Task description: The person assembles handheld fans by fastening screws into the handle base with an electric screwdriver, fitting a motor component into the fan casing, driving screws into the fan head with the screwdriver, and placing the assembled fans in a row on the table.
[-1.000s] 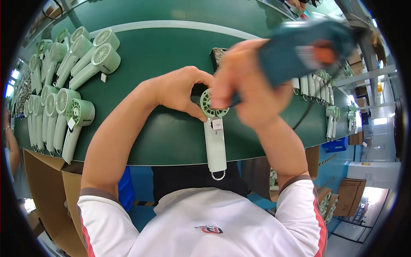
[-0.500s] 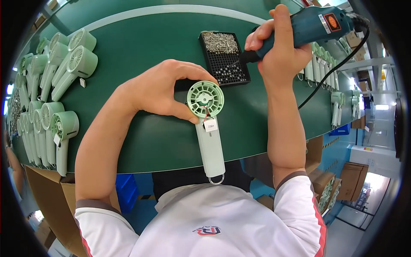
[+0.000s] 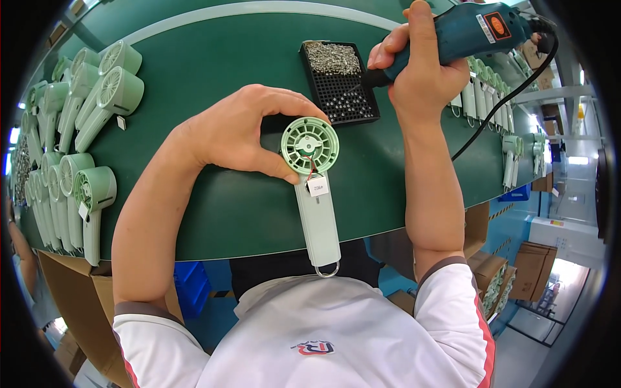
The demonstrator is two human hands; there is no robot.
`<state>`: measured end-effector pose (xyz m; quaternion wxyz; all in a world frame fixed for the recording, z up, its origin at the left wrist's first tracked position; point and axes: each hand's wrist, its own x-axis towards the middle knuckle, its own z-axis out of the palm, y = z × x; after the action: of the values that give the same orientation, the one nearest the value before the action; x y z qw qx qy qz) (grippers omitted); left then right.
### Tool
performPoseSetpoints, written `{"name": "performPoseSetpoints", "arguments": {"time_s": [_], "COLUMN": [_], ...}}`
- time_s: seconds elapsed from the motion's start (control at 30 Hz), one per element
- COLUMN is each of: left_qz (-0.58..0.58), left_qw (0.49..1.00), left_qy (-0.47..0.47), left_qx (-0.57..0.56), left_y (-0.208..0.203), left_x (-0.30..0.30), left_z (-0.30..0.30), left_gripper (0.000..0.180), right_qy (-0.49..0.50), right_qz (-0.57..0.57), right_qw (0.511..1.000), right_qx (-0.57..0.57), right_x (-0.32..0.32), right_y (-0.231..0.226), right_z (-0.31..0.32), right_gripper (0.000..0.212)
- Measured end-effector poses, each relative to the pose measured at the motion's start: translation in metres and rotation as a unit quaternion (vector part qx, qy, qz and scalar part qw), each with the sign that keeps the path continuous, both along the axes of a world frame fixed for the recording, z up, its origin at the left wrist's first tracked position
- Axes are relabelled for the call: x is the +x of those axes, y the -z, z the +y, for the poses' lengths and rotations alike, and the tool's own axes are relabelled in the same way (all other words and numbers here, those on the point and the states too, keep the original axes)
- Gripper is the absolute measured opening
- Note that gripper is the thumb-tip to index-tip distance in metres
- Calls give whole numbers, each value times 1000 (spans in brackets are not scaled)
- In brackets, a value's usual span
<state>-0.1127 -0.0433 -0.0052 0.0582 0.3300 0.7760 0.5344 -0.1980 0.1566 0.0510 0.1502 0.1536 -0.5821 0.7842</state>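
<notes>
My left hand (image 3: pixel 249 132) grips the round head of a pale green handheld fan (image 3: pixel 318 220), thumb on one side and fingers on the other. The fan's open head faces up, showing a ribbed ring with red and dark wires. A small white tag (image 3: pixel 317 186) hangs over the top of its handle, and a metal loop sits at the near end. In my right hand (image 3: pixel 424 77) is a teal electric screwdriver (image 3: pixel 475 33) with a black nose. Its tip points at the loose screws in a black screw tray (image 3: pixel 352 118); contact there is too small to tell.
Several green fans (image 3: pixel 97 97) lie in groups at the left of the green table (image 3: pixel 213 71). More fans (image 3: pixel 482 97) line the right side. The screwdriver's black cord (image 3: pixel 511 102) trails across the right. Below the table edge are a cardboard box (image 3: pixel 77 291) and a blue bin (image 3: pixel 191 288).
Very little differs. My right hand with the screwdriver has shifted slightly up in the picture, its tip still over the screw tray. The left hand keeps its hold on the fan.
</notes>
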Motion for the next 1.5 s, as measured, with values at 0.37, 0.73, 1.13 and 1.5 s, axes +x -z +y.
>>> {"name": "performPoseSetpoints", "arguments": {"time_s": [0.37, 0.73, 1.13, 1.5], "left_qz": [2, 2, -31, 0], "left_qw": [1000, 1000, 999, 1000], "left_qy": [9, 8, -1, 13], "left_qx": [3, 8, 13, -8], "left_y": [0, 1, -3, -2], "left_x": [-1, -1, 1, -2], "left_z": [0, 0, 0, 0], "left_gripper": [67, 67, 61, 65], "right_qy": [-13, 55, -4, -3], "right_qz": [23, -33, 99, 76], "right_qw": [1000, 998, 990, 996], "right_qx": [14, 5, 96, 44], "right_x": [-1, -12, -1, -18], "right_y": [2, 1, 9, 12], "right_z": [1, -1, -8, 10], "right_gripper": [25, 38, 27, 21]}}
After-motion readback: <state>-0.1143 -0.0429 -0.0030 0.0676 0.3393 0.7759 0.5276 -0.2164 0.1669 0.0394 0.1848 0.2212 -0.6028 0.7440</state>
